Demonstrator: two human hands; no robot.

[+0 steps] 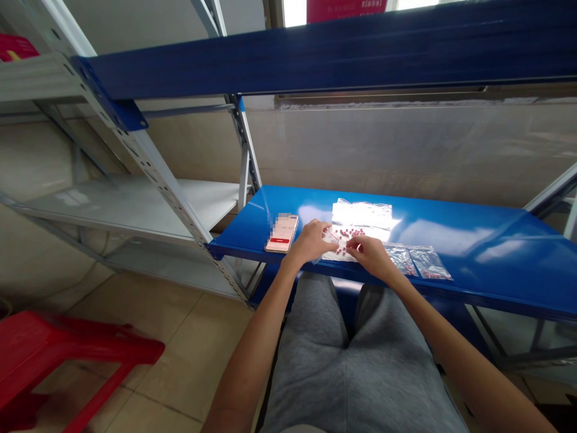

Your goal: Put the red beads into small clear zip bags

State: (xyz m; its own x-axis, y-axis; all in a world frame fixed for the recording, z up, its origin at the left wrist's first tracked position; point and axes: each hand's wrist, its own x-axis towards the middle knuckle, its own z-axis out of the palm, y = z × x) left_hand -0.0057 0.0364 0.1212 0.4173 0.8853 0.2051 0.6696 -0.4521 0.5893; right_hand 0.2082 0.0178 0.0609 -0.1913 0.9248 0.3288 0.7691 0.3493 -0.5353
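My left hand (314, 240) rests on the blue shelf (487, 240), fingers curled over the left edge of a clear plastic bag (339, 253). My right hand (368, 252) is next to it, fingertips pinched at a scatter of small red pieces (349, 233) lying on the bag; what it pinches is too small to make out. A stack of empty clear bags (362, 213) lies just behind the pieces. Two filled bags of red pieces (421, 261) lie to the right of my right hand.
A phone (282, 232) lies face up on the shelf, left of my left hand. A blue beam (315, 54) runs overhead. Grey shelving (130, 204) stands to the left, and a red plastic stool (67, 355) sits on the tiled floor at lower left.
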